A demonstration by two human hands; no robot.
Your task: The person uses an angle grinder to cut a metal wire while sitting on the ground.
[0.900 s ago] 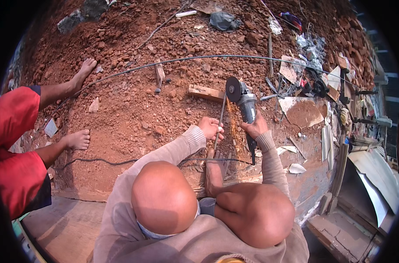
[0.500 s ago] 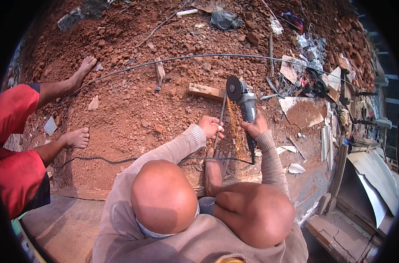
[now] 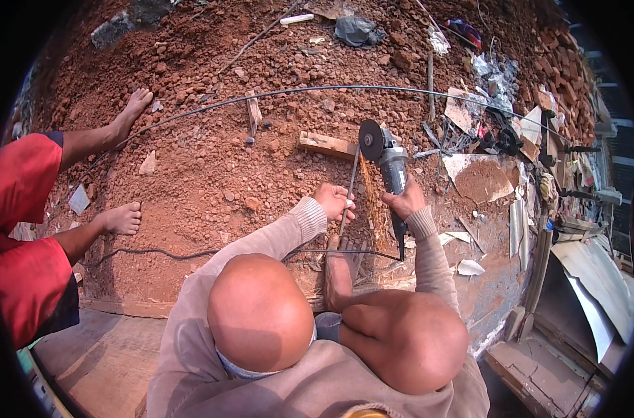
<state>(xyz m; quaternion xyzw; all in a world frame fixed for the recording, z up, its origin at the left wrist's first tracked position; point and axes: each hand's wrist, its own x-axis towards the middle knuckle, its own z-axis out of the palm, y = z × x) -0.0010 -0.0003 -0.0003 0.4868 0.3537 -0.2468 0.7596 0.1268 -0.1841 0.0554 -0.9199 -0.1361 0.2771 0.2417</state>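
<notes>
My right hand is wrapped round the body of a black and grey angle grinder. Its dark disc meets the far end of a thin metal rod, and orange sparks stream back toward me. Closed on the rod's nearer part is my left hand, left of the grinder. A short wooden block lies on the soil beneath the rod's far end. My bare foot is at the rod's near end; whether it presses on the rod I cannot tell.
Another person's bare foot rests on the rubble at left. The black power cord crosses the ground near me. Beyond the grinder arcs a long thin bar. Broken boards, bricks and bent sheets lie at right.
The spark stream has changed shape slightly. Both hands, the grinder and the rod are in nearly the same place.
</notes>
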